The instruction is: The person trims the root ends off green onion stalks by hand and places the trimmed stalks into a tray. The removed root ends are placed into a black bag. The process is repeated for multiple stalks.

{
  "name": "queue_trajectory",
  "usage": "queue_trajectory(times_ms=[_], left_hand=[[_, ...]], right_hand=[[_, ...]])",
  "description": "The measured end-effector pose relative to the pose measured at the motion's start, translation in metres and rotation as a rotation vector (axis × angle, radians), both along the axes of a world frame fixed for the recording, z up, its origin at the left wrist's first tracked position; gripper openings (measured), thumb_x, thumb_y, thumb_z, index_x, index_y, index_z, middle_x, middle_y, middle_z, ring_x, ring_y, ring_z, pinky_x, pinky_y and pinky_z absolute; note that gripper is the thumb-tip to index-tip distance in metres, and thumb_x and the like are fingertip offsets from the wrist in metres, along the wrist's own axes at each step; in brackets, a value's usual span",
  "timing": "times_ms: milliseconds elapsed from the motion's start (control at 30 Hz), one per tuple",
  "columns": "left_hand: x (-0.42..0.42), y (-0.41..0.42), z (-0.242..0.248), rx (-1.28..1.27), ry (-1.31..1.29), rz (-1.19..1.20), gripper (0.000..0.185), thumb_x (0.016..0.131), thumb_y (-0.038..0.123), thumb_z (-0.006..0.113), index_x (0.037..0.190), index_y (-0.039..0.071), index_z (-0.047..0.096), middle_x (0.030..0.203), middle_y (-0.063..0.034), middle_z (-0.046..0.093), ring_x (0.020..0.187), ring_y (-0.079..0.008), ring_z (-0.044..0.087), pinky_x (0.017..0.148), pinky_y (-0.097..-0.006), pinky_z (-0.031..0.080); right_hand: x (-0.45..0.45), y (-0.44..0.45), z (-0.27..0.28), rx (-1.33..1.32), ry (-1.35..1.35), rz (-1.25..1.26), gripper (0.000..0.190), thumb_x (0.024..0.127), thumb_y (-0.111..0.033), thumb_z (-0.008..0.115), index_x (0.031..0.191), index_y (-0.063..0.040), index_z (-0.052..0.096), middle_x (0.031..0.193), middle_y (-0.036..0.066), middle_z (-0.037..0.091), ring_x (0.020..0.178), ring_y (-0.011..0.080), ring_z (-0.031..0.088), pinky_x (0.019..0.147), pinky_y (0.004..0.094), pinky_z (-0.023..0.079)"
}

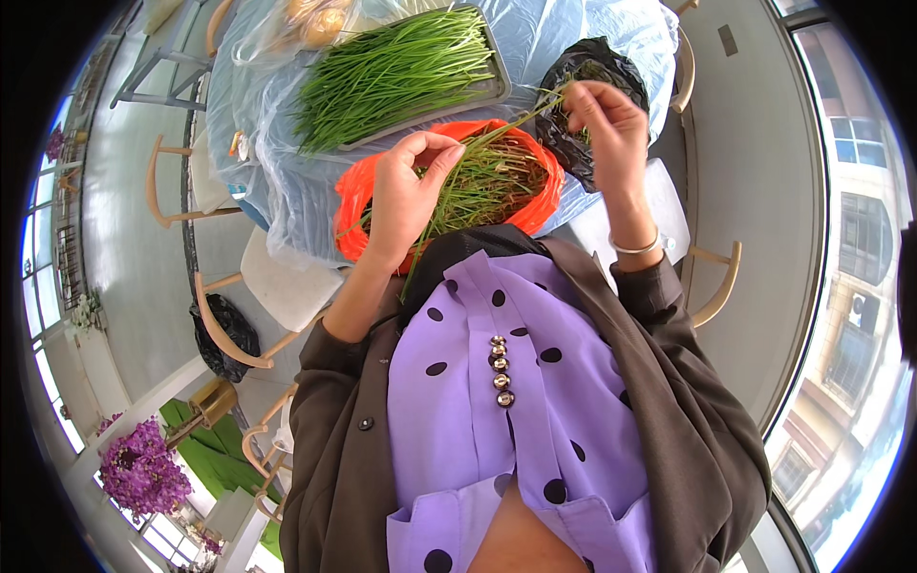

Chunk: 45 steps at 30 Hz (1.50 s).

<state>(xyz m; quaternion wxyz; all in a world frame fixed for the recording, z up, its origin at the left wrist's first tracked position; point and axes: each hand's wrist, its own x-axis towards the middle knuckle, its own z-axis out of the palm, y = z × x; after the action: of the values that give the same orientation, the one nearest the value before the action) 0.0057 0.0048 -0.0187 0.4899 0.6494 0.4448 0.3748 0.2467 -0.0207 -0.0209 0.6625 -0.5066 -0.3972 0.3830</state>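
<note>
A thin strand of garlic chives (517, 123) stretches between my two hands above a red plastic bag. My left hand (410, 190) pinches it with thumb and fingers, and its lower blades hang down toward my lap. The other end is pinched in my right hand (605, 122), which hovers over a black plastic bag (562, 147) with green scraps inside. The open red plastic bag (555, 179) is full of loose, tangled chives (494, 183) with brownish ends. Behind it, a grey tray (501, 84) bears a thick layer of neatly aligned green chives (401, 71).
Blue-tinted plastic sheeting (251, 175) covers the round table. A clear bag of round yellowish items (322, 25) lies at the back left. Wooden-armed chairs (286, 279) stand around, with a black bag (226, 336) on the floor at left. Windows (852, 215) line the right side.
</note>
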Motion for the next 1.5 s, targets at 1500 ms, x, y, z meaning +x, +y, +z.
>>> queue_trajectory(times_ms=[1500], left_hand=[[0.02,0.001,0.002,-0.223,0.022,-0.246,0.024,0.102,0.019,0.055,0.093,-0.001,0.067,0.074,0.0051,0.052,0.067,-0.0037,0.043,0.062,-0.0201,0.037]], right_hand=[[-0.039,-0.006,-0.012,-0.226,0.263,0.415,0.015,0.089,-0.013,0.073,0.079,-0.003,0.069,0.068,-0.004,0.06,0.058,0.0024,0.049,0.054,0.0184,0.036]])
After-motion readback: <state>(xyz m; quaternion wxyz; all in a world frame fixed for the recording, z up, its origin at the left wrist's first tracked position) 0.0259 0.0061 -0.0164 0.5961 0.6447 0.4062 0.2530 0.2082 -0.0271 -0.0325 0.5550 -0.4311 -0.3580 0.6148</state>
